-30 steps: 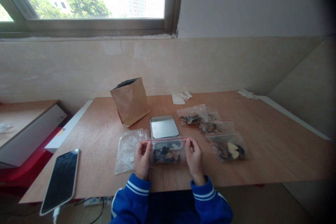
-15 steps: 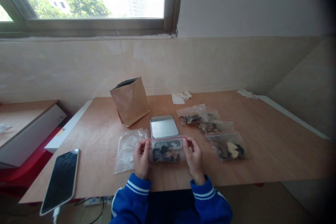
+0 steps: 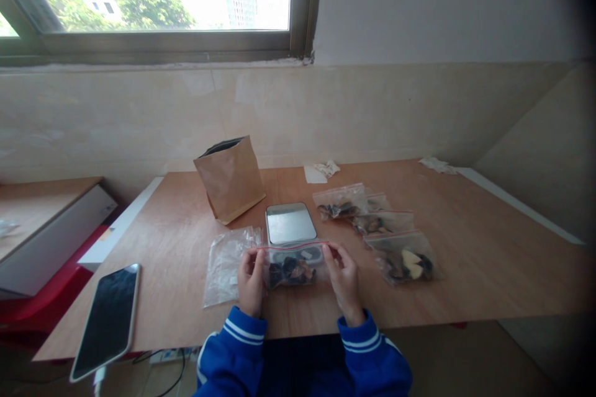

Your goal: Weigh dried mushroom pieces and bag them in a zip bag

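Near table edge, left hand: pinching zip bag by its top corner
Right hand: pinching the opposite corner
Behind bag: kitchen scale sitting just beside it

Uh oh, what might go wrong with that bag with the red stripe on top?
The clear zip bag is pinched at its top by the left hand and right hand. I can't tell whether it's sealed, so the dark pieces might spill. It also lies over the front of the metal scale, which might get nudged. The smartphone sits close to the wooden table's front edge and might get knocked off.
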Demonstrator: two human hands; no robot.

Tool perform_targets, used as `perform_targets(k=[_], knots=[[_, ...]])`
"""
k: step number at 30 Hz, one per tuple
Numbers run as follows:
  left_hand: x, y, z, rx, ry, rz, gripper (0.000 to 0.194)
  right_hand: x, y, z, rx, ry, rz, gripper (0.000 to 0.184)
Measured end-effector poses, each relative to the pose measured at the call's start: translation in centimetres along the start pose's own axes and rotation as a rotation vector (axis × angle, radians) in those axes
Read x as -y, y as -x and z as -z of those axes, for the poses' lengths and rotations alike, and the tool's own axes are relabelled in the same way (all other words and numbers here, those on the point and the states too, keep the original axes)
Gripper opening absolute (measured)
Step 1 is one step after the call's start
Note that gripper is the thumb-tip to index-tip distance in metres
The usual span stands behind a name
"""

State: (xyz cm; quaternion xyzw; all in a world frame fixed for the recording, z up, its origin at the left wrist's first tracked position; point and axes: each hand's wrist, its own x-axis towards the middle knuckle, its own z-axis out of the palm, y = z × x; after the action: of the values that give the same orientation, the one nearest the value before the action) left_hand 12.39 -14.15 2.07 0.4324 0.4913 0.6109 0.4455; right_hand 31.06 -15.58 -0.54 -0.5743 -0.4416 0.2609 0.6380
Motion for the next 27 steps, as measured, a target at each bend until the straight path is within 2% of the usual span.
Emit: perform_targets(k=[3,6,14,21,27], knots=[[0.10,0.01,0.02,0.031,0.008,0.004,0.028,0.22,-0.07,0.01,0.049,-0.008,-0.002,0.030],[0.21,0.07,0.05,0.044,0.005,0.011,0.027,0.41,-0.17,0.02,0.083,0.023,0.058,0.028],[-0.18,0.08,0.04,0.112,-0.011,0.051,0.026,0.44,-0.11,0.03,0.065,0.007,0.054,0.030],[-0.14,0.04,0.03,0.061,0.036,0.043,0.025,0.58,0.01,0.15,0.081,-0.026,0.024,0.028],[0.12,-0.12,0.18,0.067,0.065,0.025,0.022,0.47,0.01,0.24,0.094,-0.099,0.003,0.027]])
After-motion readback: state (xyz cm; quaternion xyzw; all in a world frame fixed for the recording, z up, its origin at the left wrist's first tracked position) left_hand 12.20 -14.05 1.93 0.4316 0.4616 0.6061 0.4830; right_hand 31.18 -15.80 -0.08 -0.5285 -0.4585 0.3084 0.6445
